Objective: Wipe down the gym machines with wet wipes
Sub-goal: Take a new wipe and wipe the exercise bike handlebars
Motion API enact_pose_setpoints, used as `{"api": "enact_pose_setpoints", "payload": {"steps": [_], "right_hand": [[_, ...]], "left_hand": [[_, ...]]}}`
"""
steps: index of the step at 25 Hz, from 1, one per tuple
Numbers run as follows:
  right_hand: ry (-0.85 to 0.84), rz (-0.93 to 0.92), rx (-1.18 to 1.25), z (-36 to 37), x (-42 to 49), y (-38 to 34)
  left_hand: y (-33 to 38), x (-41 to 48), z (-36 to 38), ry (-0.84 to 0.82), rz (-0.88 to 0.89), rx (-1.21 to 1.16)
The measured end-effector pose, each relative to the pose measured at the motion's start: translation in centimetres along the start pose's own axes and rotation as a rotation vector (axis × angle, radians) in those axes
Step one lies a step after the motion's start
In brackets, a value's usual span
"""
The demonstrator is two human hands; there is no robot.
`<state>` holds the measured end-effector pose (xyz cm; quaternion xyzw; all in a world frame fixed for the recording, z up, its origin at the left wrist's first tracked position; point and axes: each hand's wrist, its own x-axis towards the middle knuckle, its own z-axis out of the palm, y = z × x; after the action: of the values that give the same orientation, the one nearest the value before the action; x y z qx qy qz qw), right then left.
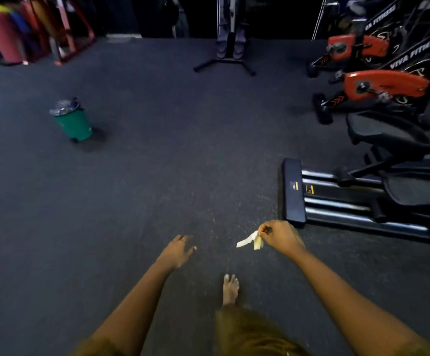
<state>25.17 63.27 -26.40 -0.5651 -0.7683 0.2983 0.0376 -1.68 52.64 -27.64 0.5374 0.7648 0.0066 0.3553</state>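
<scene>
Head view, looking down at a dark speckled floor [157,163]. Both bare forearms reach forward from the lower edge. The right hand [280,237] is held palm down with its wrist bent, the fingers curled inward, and it pinches a crumpled white wet wipe [249,241] between thumb and fingertips; the wipe hangs loose from the thumb side of the hand, above the floor and touching no machine. The left hand [180,249] is lower and closer to the body, palm down, with its fingers straight and slightly spread, holding nothing. Between the two forearms a bare foot [230,289] stands on the floor, and a brown garment [247,335] covers the leg below it. Just beyond the right hand lies the rear end of an elliptical trainer [337,196], which runs along the floor's right edge: a dark crossbar [293,188] closes off shiny parallel rails, and black pedals sit above them. Farther along the same edge stand two exercise bikes, the nearer [385,84] and the farther [355,46], each with a red casing and white "VIVA FITNESS" lettering on the frame. At the far edge, near the middle, a black T-shaped stand [228,55] rests on the floor. A green bin [76,124] with a clear plastic liner at its mouth stands alone toward the left, well apart from both hands. Blurred red and coloured rolled mats [3,34] occupy the far left corner.
</scene>
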Motion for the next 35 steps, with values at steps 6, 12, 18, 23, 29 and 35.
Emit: {"api": "enact_pose_setpoints", "payload": {"steps": [6,12,18,23,29,35], "right_hand": [[0.088,0.031,0.027,-7.3,20.1,-1.9],[0.154,0.04,-0.027,-17.0,38.9,-5.5],[0.241,0.133,0.032,-24.7,57.5,-5.1],[0.328,0.283,0.094,-31.8,70.0,-3.1],[0.46,0.485,0.134,-39.8,82.2,4.3],[0.455,0.609,0.142,-50.0,93.4,13.9]], "left_hand": [[5.0,18.6,-13.9,0.006,0.092,0.065],[11.4,36.7,-26.5,0.035,0.196,0.091],[17.4,55.9,-37.7,0.077,0.302,0.089],[24.6,71.3,-46.2,0.023,0.416,0.186],[38.6,89.1,-51.7,-0.063,0.579,0.298],[54.6,103.6,-54.1,-0.132,0.678,0.315]]}}
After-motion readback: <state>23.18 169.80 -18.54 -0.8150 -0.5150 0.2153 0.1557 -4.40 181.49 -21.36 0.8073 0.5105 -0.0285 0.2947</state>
